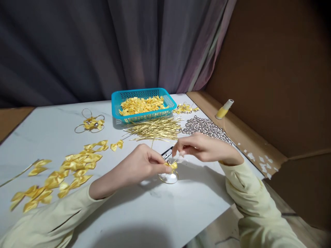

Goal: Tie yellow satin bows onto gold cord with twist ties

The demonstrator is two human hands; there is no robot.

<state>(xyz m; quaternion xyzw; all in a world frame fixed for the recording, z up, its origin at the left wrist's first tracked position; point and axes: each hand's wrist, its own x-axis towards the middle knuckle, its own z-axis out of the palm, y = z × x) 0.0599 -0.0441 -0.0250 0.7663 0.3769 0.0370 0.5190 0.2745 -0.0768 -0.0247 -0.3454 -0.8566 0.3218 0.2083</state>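
My left hand (141, 163) is closed in a pinch on a yellow ribbon bow (172, 166). A round gold wire loop (168, 183) hangs below the bow, close over the white table top. Just right of it my right hand (200, 146) is closed, thumb and fingertips together at a small whitish piece (180, 156), too blurred to name. A slim black-edged tool (167, 152) shows between the two hands, partly hidden; whether my right fingers touch it I cannot tell. A small shiny bead seems to sit on the bow.
Behind my hands lie gold wire stems (155, 129), silver beads (204, 126) and a blue basket (116, 103) of yellow bows. Loose bows (80, 160) and a looped wire flower (91, 124) are at left. A thread spool (224, 109) stands by the cardboard wall at right, near white scraps (262, 160).
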